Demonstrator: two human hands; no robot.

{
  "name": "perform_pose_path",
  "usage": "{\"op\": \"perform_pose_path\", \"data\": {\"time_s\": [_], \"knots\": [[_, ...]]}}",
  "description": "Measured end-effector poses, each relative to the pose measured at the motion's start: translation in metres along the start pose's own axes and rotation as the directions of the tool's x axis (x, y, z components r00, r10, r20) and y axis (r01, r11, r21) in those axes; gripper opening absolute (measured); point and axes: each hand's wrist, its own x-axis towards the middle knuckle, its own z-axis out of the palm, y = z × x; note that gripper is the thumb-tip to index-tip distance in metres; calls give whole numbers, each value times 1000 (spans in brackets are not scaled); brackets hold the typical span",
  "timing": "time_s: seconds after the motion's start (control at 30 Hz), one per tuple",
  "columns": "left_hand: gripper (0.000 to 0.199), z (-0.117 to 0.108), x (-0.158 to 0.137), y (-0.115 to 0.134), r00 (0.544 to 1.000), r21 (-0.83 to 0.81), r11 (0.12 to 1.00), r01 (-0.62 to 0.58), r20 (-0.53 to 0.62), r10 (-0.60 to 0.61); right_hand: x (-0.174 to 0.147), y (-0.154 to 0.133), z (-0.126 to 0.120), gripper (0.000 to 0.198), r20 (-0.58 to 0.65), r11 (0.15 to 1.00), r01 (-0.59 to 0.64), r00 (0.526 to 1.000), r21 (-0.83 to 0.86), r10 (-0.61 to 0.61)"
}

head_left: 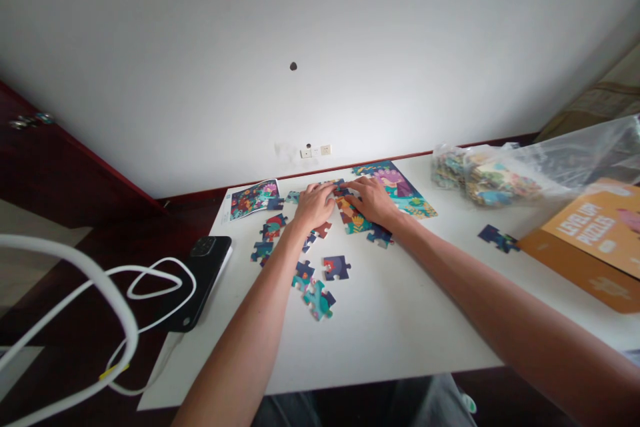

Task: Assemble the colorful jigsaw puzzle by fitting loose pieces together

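My left hand (315,205) lies over puzzle pieces near the back of the white table, its fingers stretched forward at the left edge of a joined puzzle section (356,223). From the other side my right hand (373,199) rests on that section, fingers reaching left and thumb apart. A dark piece (340,183) shows between the fingertips of both hands. Right of my right hand lies a joined part with a purple figure (395,181). Loose jigsaw pieces spread left and below, among them a dark piece with red (337,267) and a teal piece (318,300). My palms hide some pieces.
A printed picture sheet (255,199) lies at the back left. A black phone (203,280) and white cable (131,333) are at the left edge. On the right are bagged pieces (493,177), an orange puzzle box (590,240) and a loose dark piece (499,239).
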Motion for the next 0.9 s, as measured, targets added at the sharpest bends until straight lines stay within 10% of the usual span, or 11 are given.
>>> {"op": "perform_pose_path", "data": {"time_s": [0.9], "knots": [[53,1,2,2,1000,-49,999,6,-7,-6,-2,-6,1,40,20,998,10,1000,-67,-9]]}}
